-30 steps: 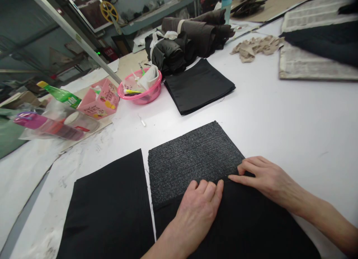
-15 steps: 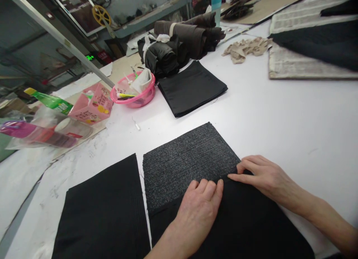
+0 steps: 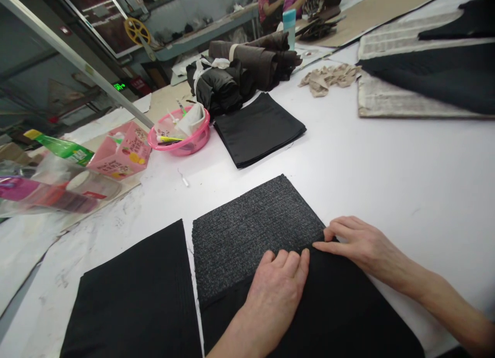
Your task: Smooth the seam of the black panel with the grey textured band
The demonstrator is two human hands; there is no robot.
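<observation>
A dark grey speckled fabric piece (image 3: 251, 229) lies on the white table, its near part covered by a smooth black fabric (image 3: 340, 306). My left hand (image 3: 276, 291) rests on the black fabric, fingers curled together at the seam where the two meet. To its right, my right hand (image 3: 358, 242) pinches the edge of the black fabric near the speckled piece's right corner. What lies under the fingertips of both hands is hidden. Close by on the left is a stack of black fabric pieces (image 3: 135, 291), separated by a narrow gap.
Another black fabric stack (image 3: 259, 131) lies farther back, before tied dark rolls (image 3: 220, 85). A pink basin (image 3: 180, 141) holds small tools. At left stand a pink box (image 3: 124, 154) and a green bottle (image 3: 62, 148). Beige scraps (image 3: 328, 79) lie near a board (image 3: 386, 105). People sit far behind.
The view has shifted slightly, so the table things appear a little lower and farther left. Both hands keep nearly the same place on the fabric.
</observation>
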